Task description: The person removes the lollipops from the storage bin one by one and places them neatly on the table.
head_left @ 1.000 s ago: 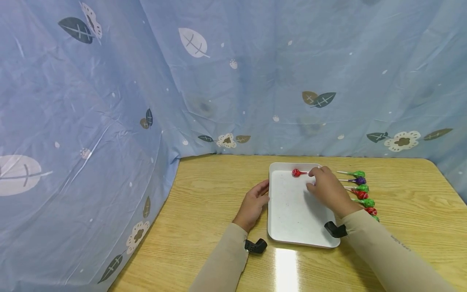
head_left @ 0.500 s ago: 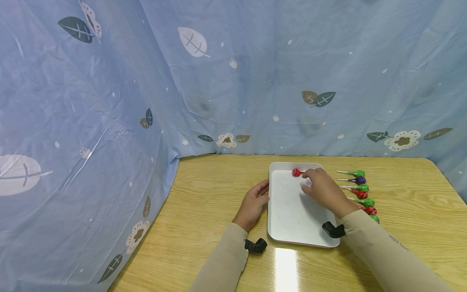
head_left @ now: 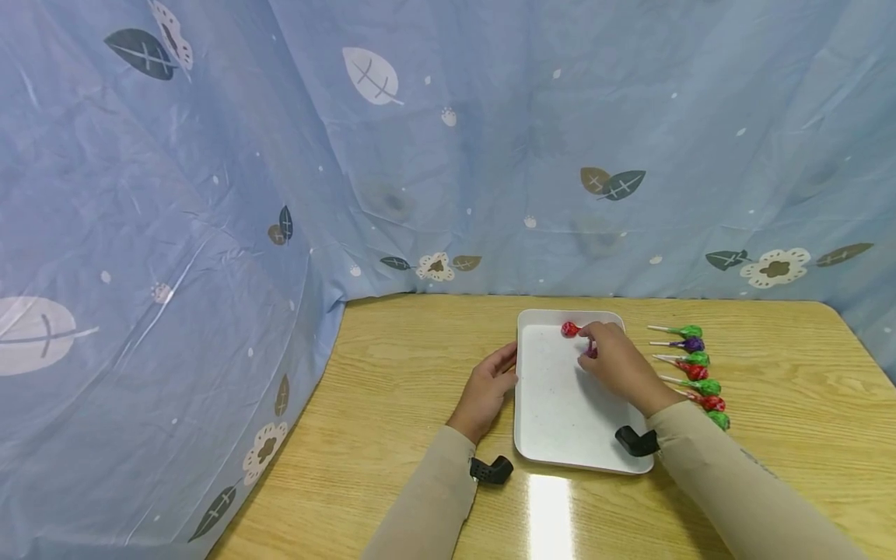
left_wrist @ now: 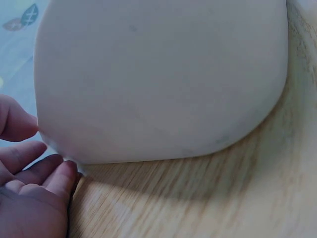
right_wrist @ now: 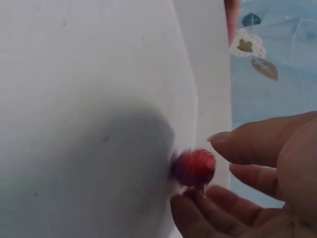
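Note:
A shallow white tray [head_left: 553,412] lies on the table. My left hand [head_left: 484,393] touches its left side; in the left wrist view the thumb and fingertips meet the tray's edge. Over the tray's upper right part is my right hand [head_left: 619,362], thumb and fingers around a purple lollipop [head_left: 592,350], its stick hidden by the hand. Just beyond the right fingertips, a red lollipop [head_left: 570,330] lies by the tray's far wall. The right wrist view shows a blurred red and purplish candy head [right_wrist: 195,168] between thumb and fingers.
Right of the tray, several lollipops lie in a column: green [head_left: 691,331], purple [head_left: 693,344], red [head_left: 712,403] and more, sticks pointing left. The right forearm [head_left: 735,474] passes in front of the lowest. A blue patterned curtain [head_left: 490,155] hangs behind the wooden table [head_left: 406,350].
My right hand has moved slightly left over the tray, close to the red lollipop, and more of the purple lollipop shows between its fingers. The left hand and tray stay in place.

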### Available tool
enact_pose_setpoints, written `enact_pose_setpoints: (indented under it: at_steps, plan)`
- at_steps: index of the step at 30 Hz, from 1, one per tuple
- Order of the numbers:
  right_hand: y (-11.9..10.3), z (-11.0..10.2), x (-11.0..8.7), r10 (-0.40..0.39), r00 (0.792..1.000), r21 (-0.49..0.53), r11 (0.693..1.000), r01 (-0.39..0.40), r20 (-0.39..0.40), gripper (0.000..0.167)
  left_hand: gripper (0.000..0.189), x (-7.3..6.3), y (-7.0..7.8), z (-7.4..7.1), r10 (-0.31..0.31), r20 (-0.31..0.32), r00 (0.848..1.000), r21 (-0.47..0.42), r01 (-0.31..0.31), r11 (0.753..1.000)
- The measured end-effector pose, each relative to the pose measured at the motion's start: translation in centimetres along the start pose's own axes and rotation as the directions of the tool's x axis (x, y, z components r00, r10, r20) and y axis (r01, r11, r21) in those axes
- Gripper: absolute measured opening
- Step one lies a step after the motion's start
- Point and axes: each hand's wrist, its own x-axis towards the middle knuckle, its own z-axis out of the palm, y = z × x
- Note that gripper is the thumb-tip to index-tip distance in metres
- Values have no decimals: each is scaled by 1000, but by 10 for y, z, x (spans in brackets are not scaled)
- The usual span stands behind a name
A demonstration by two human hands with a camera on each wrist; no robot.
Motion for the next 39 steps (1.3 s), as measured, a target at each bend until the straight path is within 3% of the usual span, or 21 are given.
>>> enact_pose_setpoints:
  at_steps: [8, 20, 27, 32, 39]
  plan:
    - [2, 6, -1, -102, 994, -76, 992, 105, 46, 14, 60, 0, 2, 1, 3, -2, 1000, -2, -3, 1000]
    - [-1, 11, -4, -183, 980, -128, 973, 192, 75, 19, 59, 0, 1, 2, 1, 1, 1000, 12, -1, 1000]
    - [-3, 6, -7, -228, 973, -135, 966, 221, -37, 10, 59, 0, 1, 2, 0, 1, 1000, 12, 0, 1000]
    - [-5, -1, -8, -226, 970, -103, 971, 216, -95, 13, 59, 0, 1, 2, 5, -1, 1000, 13, -5, 1000]
    - [-3, 3, -9, -221, 975, -123, 968, 221, 11, 14, 58, 0, 2, 1, -6, -10, 1000, 21, 6, 1000]
